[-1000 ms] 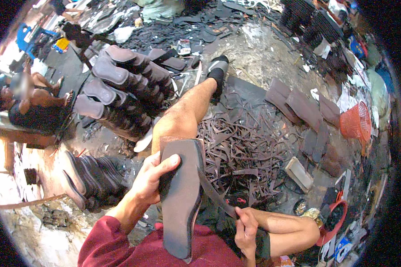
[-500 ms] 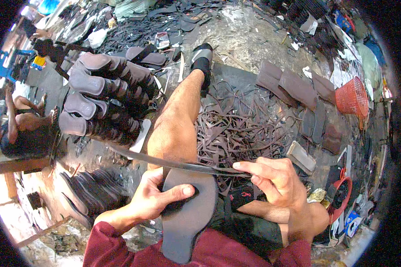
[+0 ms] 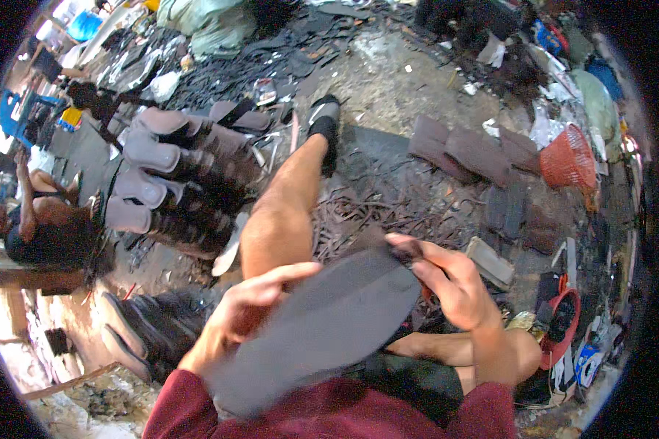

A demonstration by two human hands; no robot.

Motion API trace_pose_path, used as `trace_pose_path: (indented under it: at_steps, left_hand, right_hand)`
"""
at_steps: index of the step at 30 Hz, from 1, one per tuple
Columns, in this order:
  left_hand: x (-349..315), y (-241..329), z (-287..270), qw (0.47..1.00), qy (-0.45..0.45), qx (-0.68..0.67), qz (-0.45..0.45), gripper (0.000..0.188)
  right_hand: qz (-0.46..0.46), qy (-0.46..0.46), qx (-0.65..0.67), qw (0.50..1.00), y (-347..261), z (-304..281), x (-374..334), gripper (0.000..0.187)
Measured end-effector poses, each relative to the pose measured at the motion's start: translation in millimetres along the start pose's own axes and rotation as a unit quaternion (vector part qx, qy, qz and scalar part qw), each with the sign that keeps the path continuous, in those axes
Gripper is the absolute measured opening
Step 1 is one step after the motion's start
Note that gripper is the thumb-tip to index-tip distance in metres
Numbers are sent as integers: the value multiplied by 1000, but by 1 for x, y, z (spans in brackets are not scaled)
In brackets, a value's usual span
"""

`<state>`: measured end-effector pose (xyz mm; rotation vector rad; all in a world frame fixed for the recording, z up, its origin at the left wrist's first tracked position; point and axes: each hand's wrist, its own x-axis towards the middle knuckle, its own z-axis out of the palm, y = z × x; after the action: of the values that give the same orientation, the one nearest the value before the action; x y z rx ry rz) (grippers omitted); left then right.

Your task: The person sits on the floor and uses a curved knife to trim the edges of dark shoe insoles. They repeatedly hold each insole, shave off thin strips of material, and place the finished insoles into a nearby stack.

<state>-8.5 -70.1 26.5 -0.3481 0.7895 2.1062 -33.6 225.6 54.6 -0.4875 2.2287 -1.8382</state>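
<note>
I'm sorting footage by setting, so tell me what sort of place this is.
Probably a footwear workshop: sole stacks stand beside the person's outstretched leg, offcut strips lie in a heap, and another sole is being handled.

Red mesh basket (image 3: 567, 157), tilted, right of frame; red round-rimmed container (image 3: 578, 316), lower right; pale green sack (image 3: 211, 23), upper left; person (image 3: 50, 216) sits far left.
</note>
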Motion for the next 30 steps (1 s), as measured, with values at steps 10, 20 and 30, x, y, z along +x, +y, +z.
trace_pose_path:
  at_steps: [10,20,30]
  left_hand:
    - [75,-46,98,947,148,-53,279,55]
    - [84,-77,69,964,157,38,211,62]
    - [56,-85,37,966,174,142,131,61]
  right_hand:
    - [120,230,167,951,5,47,-94,50]
    - [73,240,-203,946,39,38,-176,30]
    - [45,176,-179,967,58,36,-75,35]
